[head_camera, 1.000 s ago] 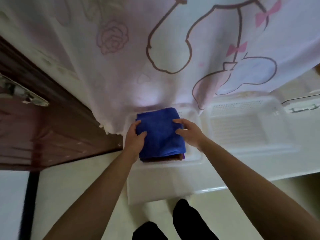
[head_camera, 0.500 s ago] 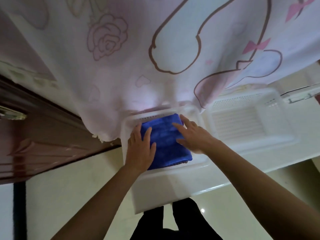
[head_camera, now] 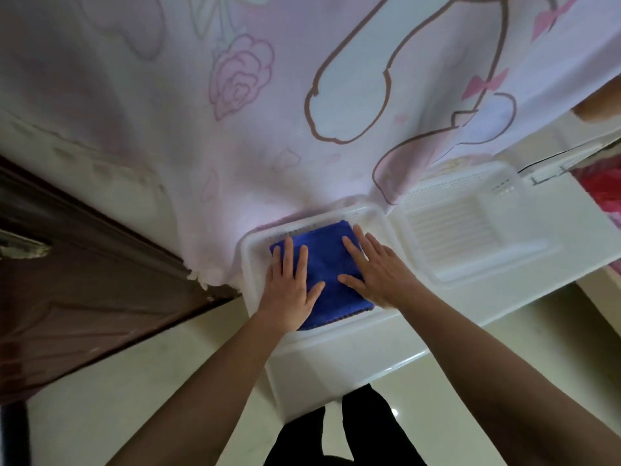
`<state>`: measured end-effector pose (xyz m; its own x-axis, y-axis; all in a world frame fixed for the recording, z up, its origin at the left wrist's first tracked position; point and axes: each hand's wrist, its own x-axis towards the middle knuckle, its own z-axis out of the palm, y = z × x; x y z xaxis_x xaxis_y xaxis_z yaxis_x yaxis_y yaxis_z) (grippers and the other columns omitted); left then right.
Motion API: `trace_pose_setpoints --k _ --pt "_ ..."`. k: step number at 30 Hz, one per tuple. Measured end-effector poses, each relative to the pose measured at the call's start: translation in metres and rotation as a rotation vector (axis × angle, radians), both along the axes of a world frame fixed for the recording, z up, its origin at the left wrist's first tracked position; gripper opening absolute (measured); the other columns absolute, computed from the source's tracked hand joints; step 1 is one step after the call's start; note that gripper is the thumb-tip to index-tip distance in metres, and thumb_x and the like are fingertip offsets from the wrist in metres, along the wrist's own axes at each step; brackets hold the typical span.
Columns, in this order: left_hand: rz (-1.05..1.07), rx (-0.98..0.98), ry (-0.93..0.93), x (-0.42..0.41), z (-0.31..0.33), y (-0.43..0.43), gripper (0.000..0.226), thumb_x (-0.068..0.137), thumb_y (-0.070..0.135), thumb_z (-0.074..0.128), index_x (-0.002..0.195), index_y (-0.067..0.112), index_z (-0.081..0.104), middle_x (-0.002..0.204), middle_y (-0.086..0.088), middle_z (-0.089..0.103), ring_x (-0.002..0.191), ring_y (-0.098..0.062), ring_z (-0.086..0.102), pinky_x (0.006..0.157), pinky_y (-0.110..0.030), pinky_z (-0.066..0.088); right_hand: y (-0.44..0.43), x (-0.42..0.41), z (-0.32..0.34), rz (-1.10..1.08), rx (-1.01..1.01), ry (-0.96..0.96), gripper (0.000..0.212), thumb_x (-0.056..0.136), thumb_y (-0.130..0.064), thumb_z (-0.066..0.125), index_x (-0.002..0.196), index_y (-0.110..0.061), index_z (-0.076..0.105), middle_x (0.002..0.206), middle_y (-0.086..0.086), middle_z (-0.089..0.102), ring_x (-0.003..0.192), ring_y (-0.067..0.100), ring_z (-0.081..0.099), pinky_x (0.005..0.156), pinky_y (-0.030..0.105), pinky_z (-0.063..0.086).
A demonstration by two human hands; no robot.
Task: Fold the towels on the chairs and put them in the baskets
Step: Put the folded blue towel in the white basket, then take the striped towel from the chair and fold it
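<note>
A folded blue towel (head_camera: 327, 264) lies inside the left white plastic basket (head_camera: 250, 260). My left hand (head_camera: 289, 284) rests flat on the towel's left half, fingers spread. On the towel's right half my right hand (head_camera: 379, 270) lies flat as well, fingers apart. Neither hand grips the cloth. A second white basket (head_camera: 477, 230) stands to the right with nothing in it. No chairs show in this view.
Both baskets sit on a low white platform (head_camera: 336, 358). A pink curtain with cartoon drawings (head_camera: 302, 112) hangs right behind them and touches the left basket's far rim. A dark brown door (head_camera: 84, 280) is at the left. Glossy floor tiles (head_camera: 134, 398) lie below.
The blue towel has gone down into the left basket. My hands went from holding its sides to lying flat on top of it, and the view moved closer.
</note>
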<state>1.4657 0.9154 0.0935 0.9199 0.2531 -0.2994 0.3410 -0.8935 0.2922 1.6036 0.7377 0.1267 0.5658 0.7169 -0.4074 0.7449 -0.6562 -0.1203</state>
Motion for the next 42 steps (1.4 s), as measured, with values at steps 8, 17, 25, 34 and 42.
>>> trace_pose_setpoints --k 8,17,25,34,42 --pt "-0.069 0.146 -0.471 0.029 0.100 0.011 0.072 0.100 0.055 0.024 0.156 0.010 0.017 0.163 -0.018 0.002 0.151 -0.037 0.001 0.119 -0.056 0.019 -0.049 0.000 0.103 -0.394 0.400 -0.408 0.071 0.102 -0.060 0.025 0.159 -0.020 0.015 0.168 0.012 -0.003 0.154 0.030 0.009 0.123 0.050 0.020" --pt "-0.314 0.195 -0.782 0.064 0.243 -0.136 0.069 0.101 0.053 0.025 0.156 0.012 0.017 0.163 -0.019 0.007 0.150 -0.037 0.005 0.120 -0.056 0.013 -0.218 -0.055 0.215 -0.726 0.482 -0.742 0.073 0.102 -0.061 0.029 0.160 -0.026 0.004 0.167 0.010 -0.011 0.155 0.026 -0.004 0.125 0.045 0.003" --pt "-0.659 0.159 -0.943 0.011 0.308 -0.399 0.077 0.097 0.063 0.021 0.157 0.016 0.013 0.164 -0.014 0.004 0.150 -0.038 0.001 0.117 -0.061 0.013 -0.470 -0.219 0.266 -0.959 0.351 -0.953 0.080 0.097 -0.070 0.024 0.161 -0.026 0.004 0.166 0.015 -0.011 0.154 0.031 -0.003 0.124 0.054 0.011" --pt "-1.111 0.038 -0.896 -0.128 0.310 -0.752 0.079 0.093 0.070 0.008 0.157 0.026 -0.005 0.162 -0.007 -0.024 0.149 -0.036 -0.018 0.116 -0.067 0.004 -0.775 -0.472 0.280 -1.404 0.056 -1.177 0.084 0.092 -0.077 0.030 0.160 -0.030 0.013 0.166 0.017 -0.009 0.154 0.035 -0.005 0.122 0.059 0.003" --pt "-1.442 -0.107 -0.890 -0.209 0.284 -1.012 0.079 0.095 0.066 0.014 0.157 0.023 -0.006 0.163 -0.011 -0.018 0.149 -0.036 -0.016 0.116 -0.065 -0.001 -0.959 -0.616 0.240 -1.727 -0.164 -1.179 0.085 0.091 -0.077 0.029 0.159 -0.026 0.020 0.166 0.020 -0.004 0.153 0.039 -0.001 0.122 0.059 -0.001"
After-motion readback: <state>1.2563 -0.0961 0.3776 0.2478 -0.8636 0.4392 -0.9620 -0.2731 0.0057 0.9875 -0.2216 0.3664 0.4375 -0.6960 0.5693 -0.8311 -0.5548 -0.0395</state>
